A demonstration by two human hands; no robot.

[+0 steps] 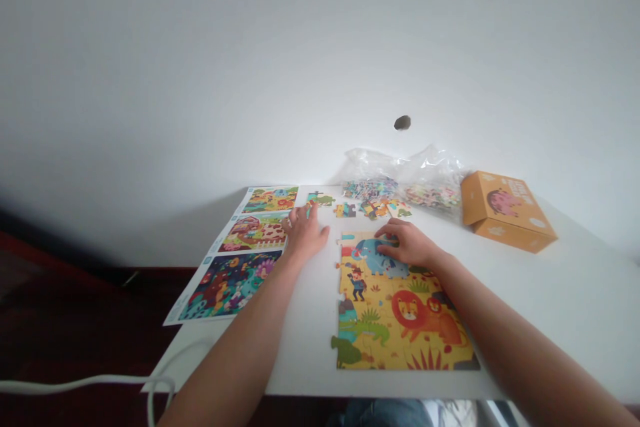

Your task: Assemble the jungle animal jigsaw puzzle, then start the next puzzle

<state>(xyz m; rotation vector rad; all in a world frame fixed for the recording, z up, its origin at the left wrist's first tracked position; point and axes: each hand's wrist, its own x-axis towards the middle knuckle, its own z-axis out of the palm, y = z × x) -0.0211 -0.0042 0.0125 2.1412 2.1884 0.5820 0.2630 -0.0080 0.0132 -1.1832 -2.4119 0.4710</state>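
A partly joined jigsaw puzzle (380,320) with a lion, elephant and crocodile picture lies flat on the table. My right hand (410,242) rests at its top edge, over the elephant area, fingers bent and apart, with no piece visible between them. To the left, my left hand (304,233) reaches forward with its fingers spread. Its fingertips are at a green puzzle piece (324,200); whether they touch it I cannot tell. Other loose pieces lie behind the puzzle: a yellow and grey piece (345,210), a small pile (376,208) and a pale piece (400,209).
A reference sheet (213,259) with three pictures lies at the left edge of the white table (300,353). Clear plastic bags (430,173) of puzzle pieces lean at the wall. An orange box (520,210) stands at the back right. A white cable (90,381) hangs front left.
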